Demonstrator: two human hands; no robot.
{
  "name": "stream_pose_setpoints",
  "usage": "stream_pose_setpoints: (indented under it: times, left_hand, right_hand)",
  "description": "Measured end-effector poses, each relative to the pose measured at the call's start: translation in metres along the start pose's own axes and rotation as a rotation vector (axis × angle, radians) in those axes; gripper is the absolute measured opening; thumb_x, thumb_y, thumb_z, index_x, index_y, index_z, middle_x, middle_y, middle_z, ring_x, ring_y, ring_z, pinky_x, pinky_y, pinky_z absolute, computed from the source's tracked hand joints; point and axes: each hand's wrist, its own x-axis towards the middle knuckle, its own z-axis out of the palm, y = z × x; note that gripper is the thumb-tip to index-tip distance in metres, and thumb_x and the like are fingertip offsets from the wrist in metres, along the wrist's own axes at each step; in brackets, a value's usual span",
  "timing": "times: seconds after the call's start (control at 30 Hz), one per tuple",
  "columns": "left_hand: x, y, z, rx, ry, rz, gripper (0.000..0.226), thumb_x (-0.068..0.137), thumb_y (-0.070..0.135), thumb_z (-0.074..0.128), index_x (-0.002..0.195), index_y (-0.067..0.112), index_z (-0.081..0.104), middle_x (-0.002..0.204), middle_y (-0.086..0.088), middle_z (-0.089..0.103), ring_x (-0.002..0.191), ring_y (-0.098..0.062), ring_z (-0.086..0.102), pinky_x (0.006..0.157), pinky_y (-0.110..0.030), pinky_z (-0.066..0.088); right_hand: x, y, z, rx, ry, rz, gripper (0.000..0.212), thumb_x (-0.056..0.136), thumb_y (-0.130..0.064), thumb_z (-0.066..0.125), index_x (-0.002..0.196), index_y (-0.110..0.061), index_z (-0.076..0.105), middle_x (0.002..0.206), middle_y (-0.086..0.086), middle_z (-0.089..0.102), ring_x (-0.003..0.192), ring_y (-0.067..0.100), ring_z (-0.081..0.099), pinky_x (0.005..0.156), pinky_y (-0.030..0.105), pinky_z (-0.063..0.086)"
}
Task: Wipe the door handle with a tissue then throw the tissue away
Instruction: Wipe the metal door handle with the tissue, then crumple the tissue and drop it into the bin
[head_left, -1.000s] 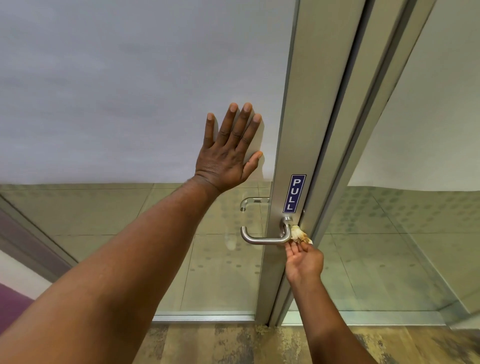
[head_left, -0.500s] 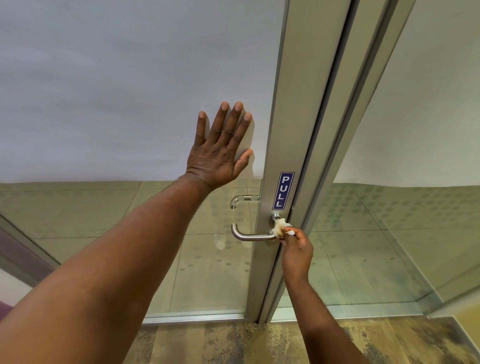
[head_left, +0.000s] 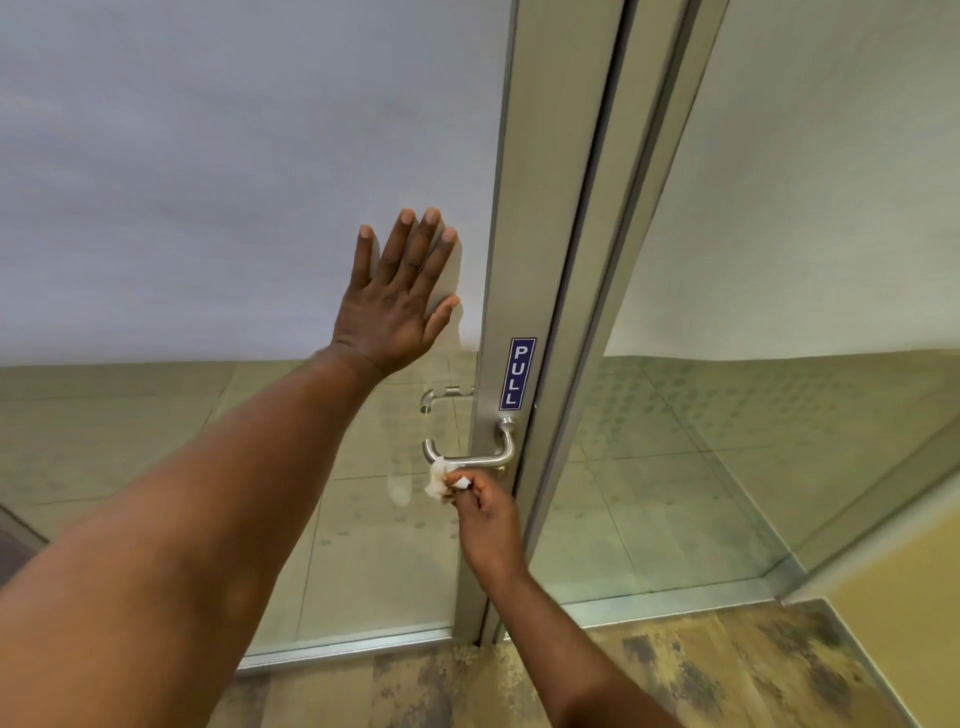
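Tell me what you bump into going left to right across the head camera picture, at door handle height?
tissue → right hand → door handle bend → door frame → glass wall

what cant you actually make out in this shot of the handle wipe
Head view only:
- Any bin for the tissue: none in frame.
- Top of the door frame: cut off by the upper edge.
- Left hand palm: pressed flat on the frosted glass, facing away.
- What lies behind that frosted glass: hidden.
- Underside of the door handle near the right hand: covered by the tissue and fingers.
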Motion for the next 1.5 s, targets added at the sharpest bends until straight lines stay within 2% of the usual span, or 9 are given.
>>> stream_pose_setpoints:
  times: [0.17, 0.33, 0.47, 0.57, 0.73, 1.0, 1.13, 1.3, 1.5]
  left_hand:
    - [-0.006, 0.011, -0.023, -0.075, -0.101, -0.042, 0.075, 0.109, 0.052, 0.027, 0.168, 0.015, 0.001, 0.174, -0.009, -0.013, 0.161, -0.027, -0.013, 0.127, -0.050, -0.012]
    - [-0.043, 0.034, -0.055, -0.388, -0.059, -0.177, 0.047, 0.107, 0.037, 0.048, 0.148, 0.015, 0.053, 0.158, -0.009, 0.049, 0.150, -0.027, 0.041, 0.129, -0.051, 0.015]
    - [-0.084, 0.057, -0.075, -0.846, -0.197, -0.634, 0.033, 0.102, 0.046, 0.054, 0.115, 0.023, 0.074, 0.104, 0.005, 0.077, 0.097, -0.019, 0.070, 0.089, -0.038, 0.055]
    - [-0.106, 0.067, -0.092, -1.203, -0.154, -0.936, 0.029, 0.103, 0.038, 0.056, 0.095, 0.021, 0.078, 0.082, 0.006, 0.077, 0.076, -0.010, 0.071, 0.073, -0.033, 0.056]
    - [-0.130, 0.069, -0.128, -1.392, -0.039, -1.087, 0.031, 0.106, 0.028, 0.055, 0.098, 0.011, 0.079, 0.070, 0.007, 0.071, 0.062, -0.003, 0.060, 0.061, -0.020, 0.047]
    - [-0.171, 0.045, -0.182, -1.174, -0.013, -1.198, 0.008, 0.094, 0.001, 0.072, 0.097, 0.006, 0.077, 0.086, -0.001, 0.076, 0.073, -0.008, 0.068, 0.068, -0.022, 0.054]
    - [-0.198, 0.028, -0.202, -1.028, 0.070, -1.275, 0.019, 0.093, -0.003, 0.069, 0.085, 0.013, 0.076, 0.084, 0.002, 0.076, 0.078, -0.007, 0.070, 0.070, -0.019, 0.054]
    - [-0.225, 0.013, -0.234, -0.953, 0.184, -1.311, 0.039, 0.087, -0.017, 0.064, 0.074, 0.019, 0.073, 0.087, 0.005, 0.076, 0.087, -0.001, 0.073, 0.080, -0.016, 0.055]
    - [-0.268, -0.019, -0.276, -0.864, 0.219, -1.326, 0.034, 0.089, -0.016, 0.060, 0.084, 0.015, 0.072, 0.094, -0.004, 0.075, 0.095, -0.015, 0.072, 0.089, -0.026, 0.058]
  right_hand:
    - [-0.001, -0.037, 0.001, 0.386, 0.049, 0.199, 0.031, 0.100, 0.002, 0.048, 0.098, -0.013, 0.075, 0.095, 0.006, 0.078, 0.094, 0.025, 0.075, 0.080, 0.034, 0.061]
    - [0.001, -0.070, -0.005, 0.666, 0.039, 0.243, 0.021, 0.098, 0.004, 0.051, 0.100, -0.001, 0.071, 0.099, 0.019, 0.076, 0.096, 0.034, 0.074, 0.082, 0.047, 0.062]
    - [0.003, -0.092, -0.001, 0.758, 0.004, 0.217, 0.022, 0.096, 0.008, 0.048, 0.095, -0.002, 0.068, 0.090, 0.016, 0.074, 0.084, 0.030, 0.071, 0.076, 0.046, 0.061]
    - [0.001, -0.104, 0.002, 0.803, -0.043, 0.224, 0.026, 0.094, 0.010, 0.047, 0.091, -0.005, 0.068, 0.089, 0.018, 0.073, 0.081, 0.029, 0.071, 0.067, 0.041, 0.060]
    - [-0.007, -0.111, 0.014, 0.740, -0.114, 0.203, 0.032, 0.091, 0.006, 0.052, 0.082, -0.017, 0.073, 0.084, 0.010, 0.075, 0.076, 0.022, 0.071, 0.068, 0.036, 0.060]
    - [-0.044, -0.120, 0.054, 0.463, -0.181, 0.082, 0.020, 0.084, -0.004, 0.067, 0.087, -0.020, 0.077, 0.089, 0.008, 0.076, 0.077, 0.017, 0.068, 0.057, 0.027, 0.052]
    - [-0.075, -0.125, 0.073, 0.484, -0.277, 0.061, 0.027, 0.080, -0.010, 0.055, 0.088, -0.012, 0.080, 0.086, 0.011, 0.075, 0.068, 0.013, 0.062, 0.054, 0.028, 0.051]
    - [-0.106, -0.126, 0.105, 0.552, -0.451, 0.182, 0.017, 0.092, -0.018, 0.063, 0.084, -0.013, 0.077, 0.088, 0.009, 0.076, 0.086, 0.019, 0.073, 0.070, 0.040, 0.061]
    - [-0.151, -0.135, 0.165, 0.586, -0.653, 0.237, 0.041, 0.084, -0.014, 0.074, 0.124, -0.012, 0.063, 0.115, 0.013, 0.074, 0.104, 0.026, 0.073, 0.082, 0.041, 0.060]
